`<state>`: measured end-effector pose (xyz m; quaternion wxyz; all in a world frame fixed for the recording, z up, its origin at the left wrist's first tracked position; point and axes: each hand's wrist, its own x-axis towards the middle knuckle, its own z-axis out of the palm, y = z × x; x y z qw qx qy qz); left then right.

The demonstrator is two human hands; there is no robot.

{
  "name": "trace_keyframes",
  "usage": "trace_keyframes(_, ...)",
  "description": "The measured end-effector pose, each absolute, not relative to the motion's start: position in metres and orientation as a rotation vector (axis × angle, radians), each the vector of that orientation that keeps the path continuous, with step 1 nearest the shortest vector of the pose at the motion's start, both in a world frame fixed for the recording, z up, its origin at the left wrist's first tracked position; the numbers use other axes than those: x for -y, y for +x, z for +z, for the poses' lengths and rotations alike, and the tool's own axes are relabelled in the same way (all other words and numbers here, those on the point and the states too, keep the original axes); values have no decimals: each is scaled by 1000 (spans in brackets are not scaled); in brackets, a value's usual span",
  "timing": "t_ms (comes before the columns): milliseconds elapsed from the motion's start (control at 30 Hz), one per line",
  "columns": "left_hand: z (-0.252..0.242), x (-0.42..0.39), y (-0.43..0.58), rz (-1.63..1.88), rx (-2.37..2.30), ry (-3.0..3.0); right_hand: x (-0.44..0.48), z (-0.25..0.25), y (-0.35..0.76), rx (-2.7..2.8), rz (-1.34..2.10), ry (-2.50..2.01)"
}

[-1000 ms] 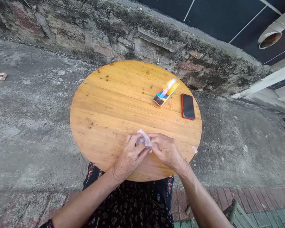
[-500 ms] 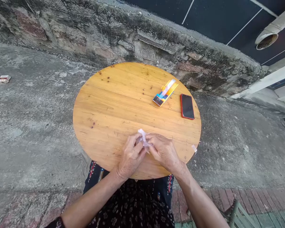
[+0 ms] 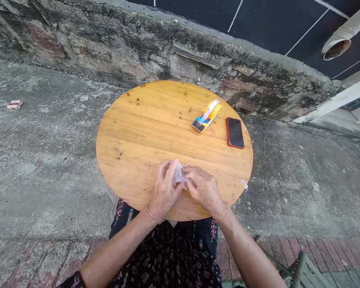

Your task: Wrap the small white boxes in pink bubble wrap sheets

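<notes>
A small crumpled piece of translucent plastic (image 3: 179, 175) is between my hands, over the near part of the round wooden table (image 3: 144, 140). My left hand (image 3: 165, 188) grips its left side, the fingers bent around it. On the other side, my right hand (image 3: 203, 187) pinches the plastic with thumb and fingers. A blue and yellow tape dispenser (image 3: 207, 117) with a tape roll stands at the back right of the table. Right of it lies a phone (image 3: 235, 132) in a red case. What the plastic wraps, if anything, cannot be made out.
A short strip of tape (image 3: 244, 184) sticks to the table's right edge. A stone wall (image 3: 132, 52) runs behind the table. A green chair (image 3: 303, 272) stands at the lower right, and a small packet (image 3: 15, 104) lies on the ground at left.
The fingers of my left hand have straightened and shifted upward along the plastic, which looks more bunched. My right hand keeps its pinch. The view has moved slightly.
</notes>
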<state>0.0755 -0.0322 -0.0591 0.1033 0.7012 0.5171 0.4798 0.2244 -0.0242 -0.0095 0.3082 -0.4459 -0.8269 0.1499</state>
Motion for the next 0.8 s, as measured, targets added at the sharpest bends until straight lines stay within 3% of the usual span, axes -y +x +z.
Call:
trace_keyframes(467,-62,8,59,1162,-1270,2043,24,-8,225,2239,346,-1161)
trace_keyframes(800,-66,17,60,1308,-1215,2079,25,-9,223,2202,379,-1177)
